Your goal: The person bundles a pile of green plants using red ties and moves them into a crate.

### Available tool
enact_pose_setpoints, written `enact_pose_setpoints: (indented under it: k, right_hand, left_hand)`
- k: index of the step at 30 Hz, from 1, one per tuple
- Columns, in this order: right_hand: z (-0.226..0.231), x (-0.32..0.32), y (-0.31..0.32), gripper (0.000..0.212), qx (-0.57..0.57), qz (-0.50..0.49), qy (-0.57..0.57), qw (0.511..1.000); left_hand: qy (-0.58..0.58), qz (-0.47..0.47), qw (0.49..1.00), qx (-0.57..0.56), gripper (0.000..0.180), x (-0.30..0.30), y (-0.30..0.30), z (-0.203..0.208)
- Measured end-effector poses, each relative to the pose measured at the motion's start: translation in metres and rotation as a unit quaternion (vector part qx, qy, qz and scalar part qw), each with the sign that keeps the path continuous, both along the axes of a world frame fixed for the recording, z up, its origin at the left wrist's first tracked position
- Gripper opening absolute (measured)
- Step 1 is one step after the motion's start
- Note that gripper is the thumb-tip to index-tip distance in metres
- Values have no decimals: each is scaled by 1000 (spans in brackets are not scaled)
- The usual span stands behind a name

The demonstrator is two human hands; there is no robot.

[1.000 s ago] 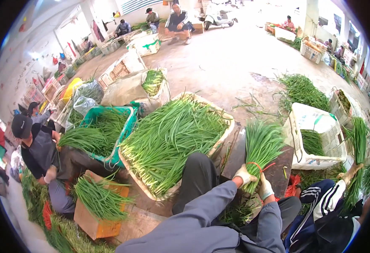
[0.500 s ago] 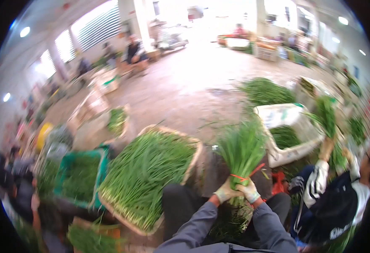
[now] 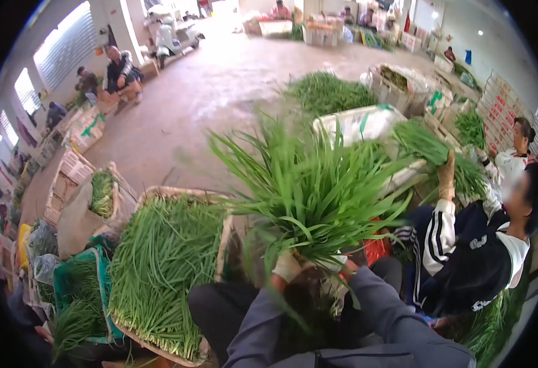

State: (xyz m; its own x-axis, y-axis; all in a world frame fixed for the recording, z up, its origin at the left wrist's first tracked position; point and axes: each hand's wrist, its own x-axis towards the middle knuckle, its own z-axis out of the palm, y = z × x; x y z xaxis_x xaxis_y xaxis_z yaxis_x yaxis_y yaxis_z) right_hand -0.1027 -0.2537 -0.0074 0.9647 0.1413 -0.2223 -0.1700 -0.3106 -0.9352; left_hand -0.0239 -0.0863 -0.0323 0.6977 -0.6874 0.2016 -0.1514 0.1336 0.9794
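A large bunch of garlic chives (image 3: 315,184) stands in front of me, its long leaves fanned out and partly blurred. My left hand (image 3: 288,267), in a pale work glove, is closed round the lower part of the bunch. Drooping leaves cover much of my right hand (image 3: 341,262), which grips the same bunch from the other side. Leaves also hide the stalk ends and any band round them. Left of my knee, a pale crate (image 3: 225,239) holds a thick layer of loose green chives (image 3: 164,257).
A green basket (image 3: 103,294) of greens stands farther left. To my right, a person (image 3: 465,257) in a dark and white jacket holds up another bunch (image 3: 431,150). Beyond are a white crate (image 3: 361,119) and a heap of greens (image 3: 330,92); a scooter (image 3: 174,40) stands far off.
The bunch has come up nearer my face and its leaves have spread wide. The orange-red tie seen before is now hidden. My view has turned right.
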Motion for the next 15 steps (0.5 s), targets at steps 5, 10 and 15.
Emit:
enact_pose_setpoints:
  k: [5, 10, 15]
  right_hand:
    - [-13, 26, 24, 61, 156, -42, 58, 985]
    - [-53, 14, 6, 61, 500, -146, 74, 851]
    - [39, 12, 47, 63, 154, -148, -12, 977]
  left_hand:
    - [171, 18, 984, 45, 70, 15, 32, -63]
    - [138, -3, 989, 45, 87, 16, 10, -28]
    - [95, -138, 982, 92, 88, 35, 31, 46]
